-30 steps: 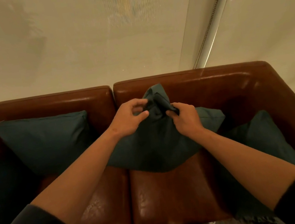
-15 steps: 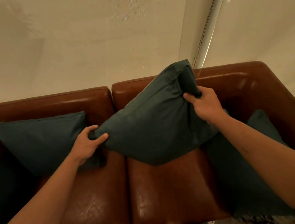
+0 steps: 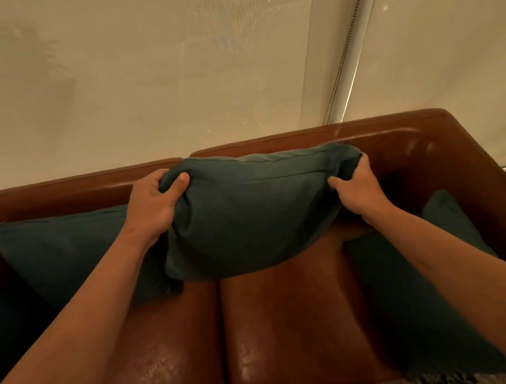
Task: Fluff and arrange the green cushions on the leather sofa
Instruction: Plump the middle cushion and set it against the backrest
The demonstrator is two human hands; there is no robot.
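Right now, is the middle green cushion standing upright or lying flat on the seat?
Upright: the middle cushion stands on its lower edge, with left hand and right hand gripping its top corners.

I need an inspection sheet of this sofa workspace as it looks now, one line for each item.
Surface: brown leather sofa, two seat pads, shiny and worn.
Job's things: middle cushion held against the backrest; left cushion leaning on the backrest; right cushion lying by the armrest.
Clutter: nothing seen.
Grippers: left hand and right hand each grip an upper corner of the middle cushion.
Cables: bead chain hanging by the blind.
Surroundings: beige blind behind the sofa; patterned floor at the bottom edge.
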